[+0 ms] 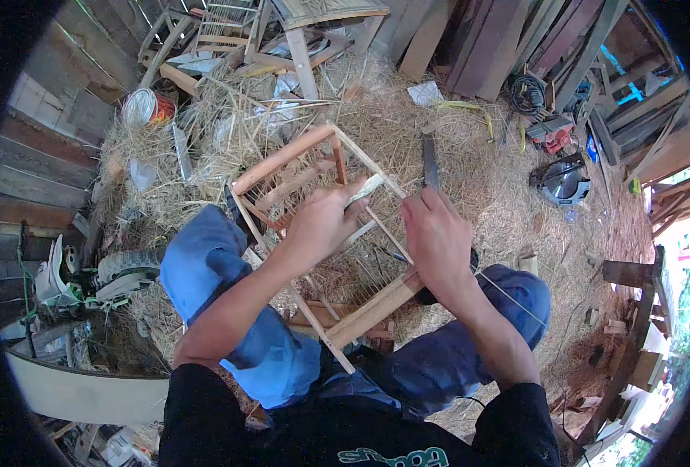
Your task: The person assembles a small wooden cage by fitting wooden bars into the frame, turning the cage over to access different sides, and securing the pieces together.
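Observation:
A wooden frame (282,159), like that of a small chair, is tilted between my knees, with slats and a thick front rail (376,307). My left hand (325,222) reaches over its middle, closed around a bundle of pale, flat cord (366,189) whose end sticks out beside the right-hand rail. At that rail my right hand (438,229) is closed with its fingertips pinched together; what they grip is hidden. A thin pale cord (514,300) runs from behind this hand across my right knee. A dark flat blade (430,159) shows just beyond my right knuckles; whether I hold it cannot be made out.
Straw covers the floor. A circular saw (563,180), a red power tool (551,134) and a coiled black cable (527,95) lie at the right. Boards (485,47) lean at the back. A wooden stool (302,62) stands far ahead, a round tub (146,107) at the left.

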### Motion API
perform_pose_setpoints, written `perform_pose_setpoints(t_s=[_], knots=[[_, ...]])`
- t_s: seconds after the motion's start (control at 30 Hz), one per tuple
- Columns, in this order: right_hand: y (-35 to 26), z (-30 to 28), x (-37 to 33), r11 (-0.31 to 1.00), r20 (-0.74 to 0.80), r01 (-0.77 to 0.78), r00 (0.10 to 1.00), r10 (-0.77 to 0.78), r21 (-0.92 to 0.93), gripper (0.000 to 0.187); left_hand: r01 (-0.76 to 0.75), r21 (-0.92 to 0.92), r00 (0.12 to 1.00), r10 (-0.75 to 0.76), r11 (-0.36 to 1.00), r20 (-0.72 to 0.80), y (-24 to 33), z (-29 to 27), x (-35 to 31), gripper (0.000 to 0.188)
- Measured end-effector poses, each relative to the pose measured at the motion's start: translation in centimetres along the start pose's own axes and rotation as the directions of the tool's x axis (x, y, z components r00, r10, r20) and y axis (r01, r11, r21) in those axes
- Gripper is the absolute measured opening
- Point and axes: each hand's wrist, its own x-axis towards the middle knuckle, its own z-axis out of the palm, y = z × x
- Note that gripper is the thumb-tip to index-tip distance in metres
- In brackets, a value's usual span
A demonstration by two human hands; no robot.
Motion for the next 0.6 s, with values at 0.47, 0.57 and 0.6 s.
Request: perform_pose_setpoints(t_s=[0.47,0.57,0.6], knots=[[0.4,-0.1,0.3,1.0,0.022,-0.007,1.0,0.007,-0.004,0.013,-0.005,-0.038,1.0,0.006,0.999,0.017,0.2,-0.5,0.4,0.038],[0.4,-0.3,0.2,1.0,0.02,0.004,1.0,-0.004,-0.004,0.013,-0.014,-0.032,1.0,0.014,0.999,0.014,0.4,-0.6,0.4,0.039],[0.6,0.0,0.2,1.0,0.013,0.018,1.0,-0.018,-0.004,0.014,-0.011,-0.057,1.0,0.012,0.998,0.007,0.3,-0.3,0.3,0.038]])
